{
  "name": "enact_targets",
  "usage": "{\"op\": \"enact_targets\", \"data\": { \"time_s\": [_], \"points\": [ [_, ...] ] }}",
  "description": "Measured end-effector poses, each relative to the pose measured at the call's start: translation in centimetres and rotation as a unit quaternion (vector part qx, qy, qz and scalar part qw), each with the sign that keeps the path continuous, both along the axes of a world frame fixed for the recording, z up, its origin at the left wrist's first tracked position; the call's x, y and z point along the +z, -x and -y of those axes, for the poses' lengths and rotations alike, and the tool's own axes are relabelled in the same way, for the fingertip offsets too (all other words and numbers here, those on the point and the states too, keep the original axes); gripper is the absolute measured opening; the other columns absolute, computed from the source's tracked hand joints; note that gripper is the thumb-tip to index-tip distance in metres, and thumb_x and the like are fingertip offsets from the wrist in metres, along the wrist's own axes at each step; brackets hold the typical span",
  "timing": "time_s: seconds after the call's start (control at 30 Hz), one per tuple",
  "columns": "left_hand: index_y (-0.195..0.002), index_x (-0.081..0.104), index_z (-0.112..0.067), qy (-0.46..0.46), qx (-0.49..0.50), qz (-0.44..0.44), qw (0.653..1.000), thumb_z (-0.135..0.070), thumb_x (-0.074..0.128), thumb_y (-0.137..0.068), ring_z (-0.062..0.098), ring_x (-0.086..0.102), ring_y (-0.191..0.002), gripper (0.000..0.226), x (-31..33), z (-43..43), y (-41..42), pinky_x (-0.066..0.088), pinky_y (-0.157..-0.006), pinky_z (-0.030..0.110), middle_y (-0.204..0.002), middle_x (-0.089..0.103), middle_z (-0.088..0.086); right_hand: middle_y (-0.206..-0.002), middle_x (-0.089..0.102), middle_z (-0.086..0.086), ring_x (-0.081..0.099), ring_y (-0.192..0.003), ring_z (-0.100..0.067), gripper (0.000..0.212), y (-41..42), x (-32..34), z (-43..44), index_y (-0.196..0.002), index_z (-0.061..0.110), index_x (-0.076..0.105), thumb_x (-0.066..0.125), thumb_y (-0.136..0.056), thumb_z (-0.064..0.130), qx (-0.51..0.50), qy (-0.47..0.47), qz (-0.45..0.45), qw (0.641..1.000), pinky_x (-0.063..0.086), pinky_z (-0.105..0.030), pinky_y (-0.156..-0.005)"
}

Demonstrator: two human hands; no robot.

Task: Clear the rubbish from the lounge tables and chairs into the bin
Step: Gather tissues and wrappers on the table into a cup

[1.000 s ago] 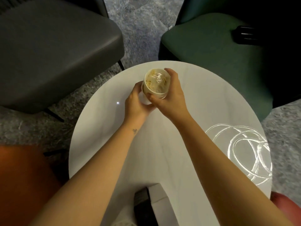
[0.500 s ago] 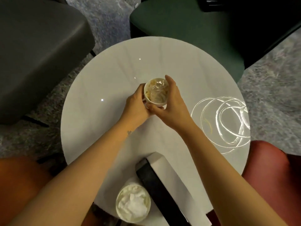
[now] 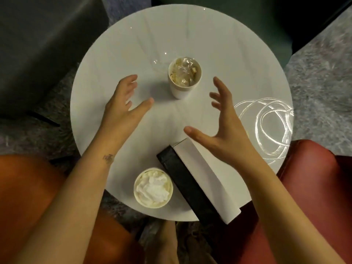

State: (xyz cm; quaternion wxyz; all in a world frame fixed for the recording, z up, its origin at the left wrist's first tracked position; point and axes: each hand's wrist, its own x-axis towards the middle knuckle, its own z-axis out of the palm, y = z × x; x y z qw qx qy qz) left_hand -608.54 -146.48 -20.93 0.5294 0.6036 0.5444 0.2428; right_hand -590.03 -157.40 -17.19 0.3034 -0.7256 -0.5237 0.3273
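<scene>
Cup [image 3: 184, 79] on table [image 3: 219, 44] (box [image 3: 205, 178] nearby)

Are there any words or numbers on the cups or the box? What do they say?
No words or numbers can be read anywhere.
The cup with wrappers: plain white side, no print showing.
The cup with tissue: no print showing.
The box: black side and white top, both blank as far as can be seen.
The mark on the left wrist: too small and blurred to read.
</scene>
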Motion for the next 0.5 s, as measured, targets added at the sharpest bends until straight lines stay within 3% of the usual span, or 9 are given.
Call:
{"op": "enact_targets", "data": {
  "time_s": [0.1,0.23,0.3,0.37,0.43,0.5],
  "points": [
    [-0.126,0.042,-0.048,0.006,0.004,0.006,1.000,-0.036,0.068,-0.079,-0.019,0.038,-0.116,0.055,1.8,5.8,3.4,0.033,-0.096,0.017,-0.125,0.043,-0.037,-0.151,0.021,0.006,0.027,-0.137,-0.013,0.111,1.8,1.4,5.2,-0.144,0.035,0.000,0.068,-0.061,0.063,0.078,0.019,0.040,0.996,0.031,-0.044,-0.108],
    [-0.128,0.029,-0.061,0.017,-0.050,-0.078,0.996,-0.062,0.063,-0.060,-0.024,0.028,-0.118,0.076,2.6,14.1,4.9,0.030,-0.092,0.015,-0.126,0.030,-0.046,-0.153,0.012,-0.007,0.020,-0.139,-0.025,0.131,4.1,0.4,10.0,-0.138,0.043,-0.021,0.078,-0.053,0.052,0.131,0.098,0.183,0.969,0.024,-0.044,-0.110],
    [-0.126,0.022,-0.062,0.007,-0.060,-0.125,0.990,-0.059,0.073,-0.055,-0.010,0.029,-0.125,0.088,2.1,16.8,4.2,0.034,-0.097,0.022,-0.129,0.031,-0.033,-0.152,0.010,-0.008,0.029,-0.133,-0.027,0.128,4.9,-0.4,11.0,-0.138,0.040,-0.026,0.075,-0.059,0.048,0.133,0.110,0.225,0.959,0.027,-0.039,-0.104],
    [-0.130,0.018,-0.057,-0.024,-0.049,-0.156,0.986,-0.043,0.082,-0.054,0.007,0.031,-0.129,0.101,1.3,18.2,3.2,0.036,-0.098,0.030,-0.132,0.030,-0.020,-0.144,0.026,-0.011,0.046,-0.114,-0.030,0.117,5.3,-1.0,11.2,-0.144,0.034,-0.015,0.071,-0.064,0.038,0.119,0.098,0.242,0.958,0.037,-0.038,-0.089],
    [-0.138,0.025,-0.039,-0.058,-0.019,-0.188,0.980,-0.028,0.086,-0.052,0.015,0.037,-0.126,0.106,0.2,18.4,2.3,0.039,-0.093,0.030,-0.129,0.035,-0.010,-0.125,0.042,-0.011,0.052,-0.088,-0.031,0.104,5.5,-1.2,11.0,-0.147,0.027,0.002,0.068,-0.067,0.031,0.097,0.081,0.232,0.964,0.040,-0.037,-0.071],
    [-0.136,0.035,-0.026,-0.077,0.018,-0.209,0.975,-0.019,0.086,-0.052,0.022,0.045,-0.119,0.098,-0.6,18.2,1.6,0.041,-0.085,0.029,-0.126,0.042,0.000,-0.112,0.047,-0.009,0.051,-0.079,-0.030,0.096,5.3,-1.3,10.9,-0.147,0.023,0.011,0.066,-0.068,0.031,0.078,0.066,0.214,0.972,0.042,-0.037,-0.065]
  ]
}}
